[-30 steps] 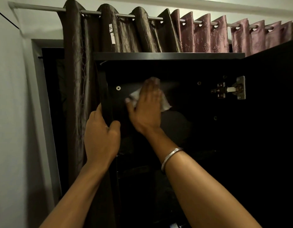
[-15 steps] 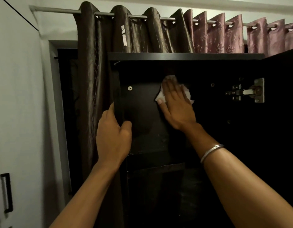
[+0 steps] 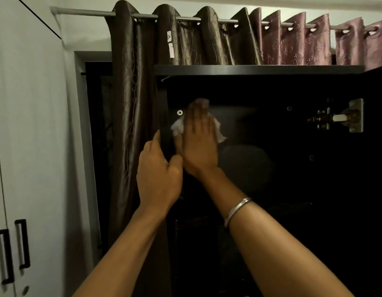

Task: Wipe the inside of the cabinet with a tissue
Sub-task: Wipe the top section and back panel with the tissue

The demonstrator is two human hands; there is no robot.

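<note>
The dark cabinet [image 3: 258, 70] stands open in front of me, its inside almost black. My right hand [image 3: 198, 144] lies flat with straight fingers on the inner left wall, pressing a white tissue [image 3: 177, 126] against it just right of a silver screw [image 3: 180, 112]. The tissue shows on both sides of the hand and above the fingertips. My left hand [image 3: 159, 179] grips the cabinet's front left edge, thumb inside and fingers wrapped round the outside. A silver bangle sits on my right wrist.
A metal hinge [image 3: 344, 117] is fixed at the cabinet's right side, beside the open door [image 3: 376, 146]. Brown and pink curtains [image 3: 185, 41] hang on a rod behind. A white wardrobe with black handles [image 3: 22, 243] stands at the left.
My right hand has slid the tissue leftward along the inner wall, from the middle towards the screw and my left hand. The left hand keeps its grip on the edge.
</note>
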